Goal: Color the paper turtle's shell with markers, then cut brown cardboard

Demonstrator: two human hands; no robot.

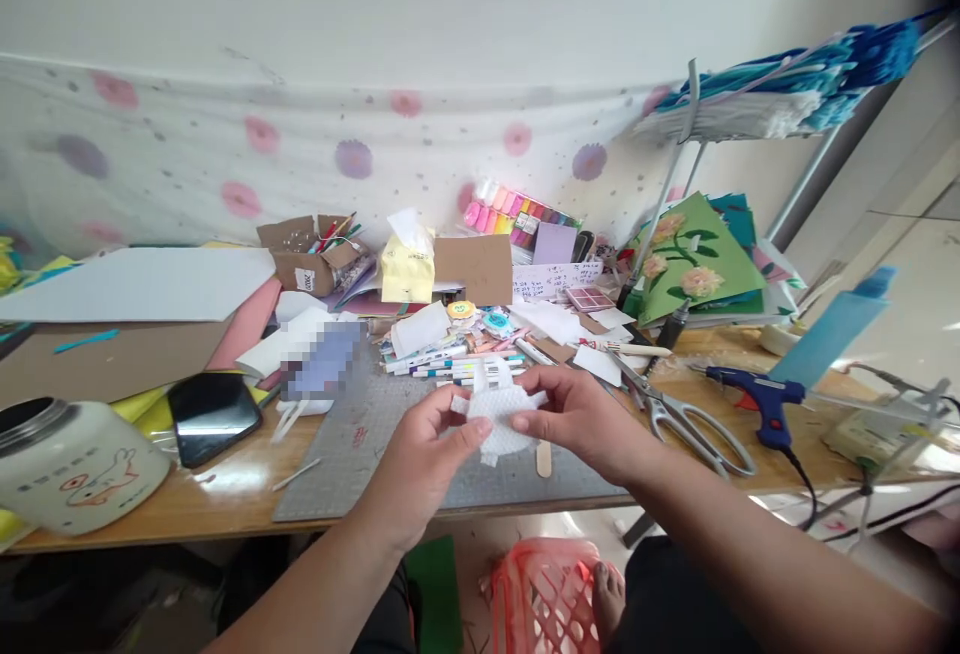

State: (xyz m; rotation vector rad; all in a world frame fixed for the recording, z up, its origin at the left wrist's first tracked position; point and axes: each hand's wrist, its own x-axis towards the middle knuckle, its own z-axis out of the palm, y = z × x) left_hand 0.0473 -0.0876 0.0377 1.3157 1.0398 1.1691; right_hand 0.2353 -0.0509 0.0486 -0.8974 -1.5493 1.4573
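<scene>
Between my two hands is a small white textured cutout [501,422], with a rounded body and narrow tabs sticking out around it. My left hand [437,439] pinches its left side, thumb on the front face. On the right side, my right hand [574,414] grips it the same way. The cutout is held above a grey cutting mat [337,474]. Just below my right fingers a wooden craft stick [544,459] lies on the mat. Several capped markers [442,366] lie behind the cutout.
Large scissors [694,424] and a blue glue gun [765,399] lie to the right. At left stand a wide-mouthed jar [79,464] and a dark phone [216,418]. A tissue pack [407,269] and a cardboard box [304,269] are at the back. A red plastic basket [517,594] is below the table.
</scene>
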